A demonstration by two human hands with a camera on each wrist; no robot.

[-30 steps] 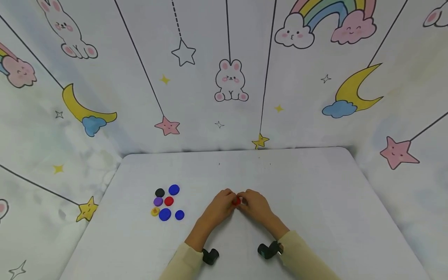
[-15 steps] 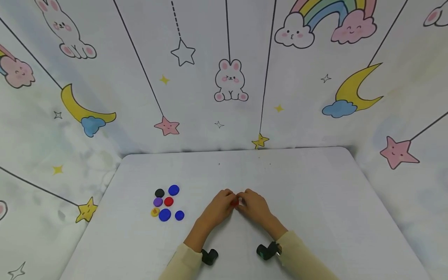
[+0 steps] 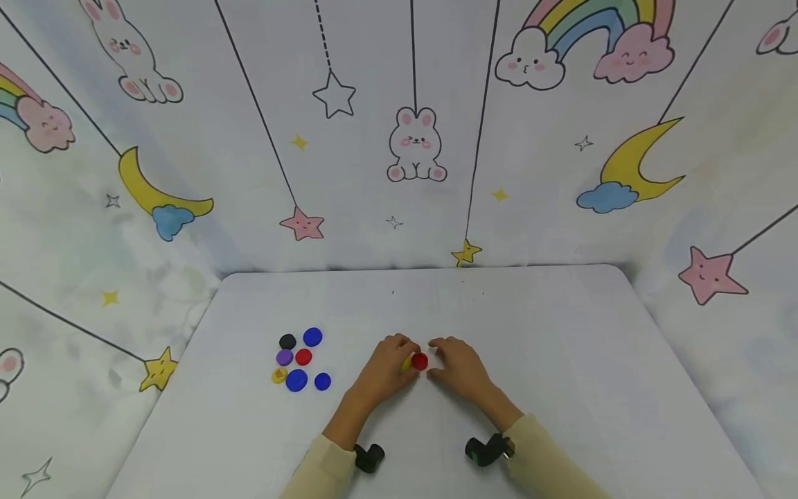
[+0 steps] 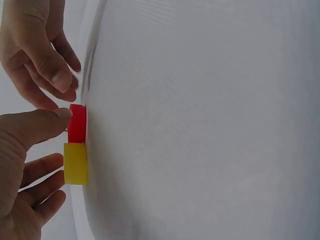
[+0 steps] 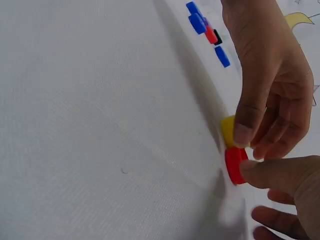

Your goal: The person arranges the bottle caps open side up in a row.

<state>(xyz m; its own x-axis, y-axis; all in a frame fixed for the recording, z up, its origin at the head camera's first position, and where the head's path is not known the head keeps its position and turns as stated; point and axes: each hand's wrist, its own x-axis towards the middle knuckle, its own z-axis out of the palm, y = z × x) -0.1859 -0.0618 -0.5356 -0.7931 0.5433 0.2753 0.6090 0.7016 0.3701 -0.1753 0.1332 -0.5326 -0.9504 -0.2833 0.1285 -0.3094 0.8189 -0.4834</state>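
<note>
From the head view, the left hand curves about a yellow piece that shows only in part between thumb and fingers; whether it pinches the piece, I cannot tell. A red piece sits just right of the yellow one, between the two hands. The right hand faces it with thumb and fingers parted, holding nothing. Well to the left of the left hand, a loose group rests on the white table: a black disc, a purple disc, a yellow disc, a second red disc and three blue discs. Beyond both hands rises a printed backdrop.

From the left wrist, the red and yellow pieces meet edge to edge on the table — the left thumb tip at the red one's upper edge, the fingers by the yellow. The right hand is just past the red piece.

From the right wrist, the left thumb comes down where the pieces meet — the right thumb tip overlaps the red piece in view, contact unclear. Part of the group shows beside the left hand.
</note>
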